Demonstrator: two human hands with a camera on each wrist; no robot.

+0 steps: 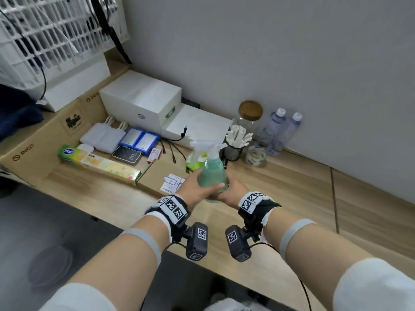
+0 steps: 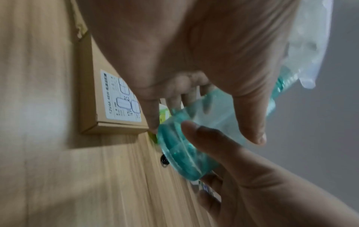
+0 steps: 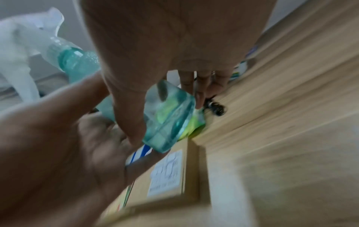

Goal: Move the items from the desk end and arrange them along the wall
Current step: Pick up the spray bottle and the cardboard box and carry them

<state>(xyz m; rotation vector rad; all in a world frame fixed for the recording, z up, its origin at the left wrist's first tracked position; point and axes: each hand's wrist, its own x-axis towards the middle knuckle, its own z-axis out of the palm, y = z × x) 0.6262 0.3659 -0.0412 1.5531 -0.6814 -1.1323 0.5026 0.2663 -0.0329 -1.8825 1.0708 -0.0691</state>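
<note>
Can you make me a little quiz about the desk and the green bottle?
1. True or false: both hands hold the spray bottle.
2. What stands nearest the two water bottles: A the glass jar, B the long green box, C the white basket?
3. Fill in: the mesh cup holds white ____.

Key: 1 true: the left hand and right hand grip it above the desk. 2 A. 3 sticks.

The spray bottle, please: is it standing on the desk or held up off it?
Held off the desk. Both the left hand and right hand grip the spray bottle, and the wrist views show its base clear of the desk.
</note>
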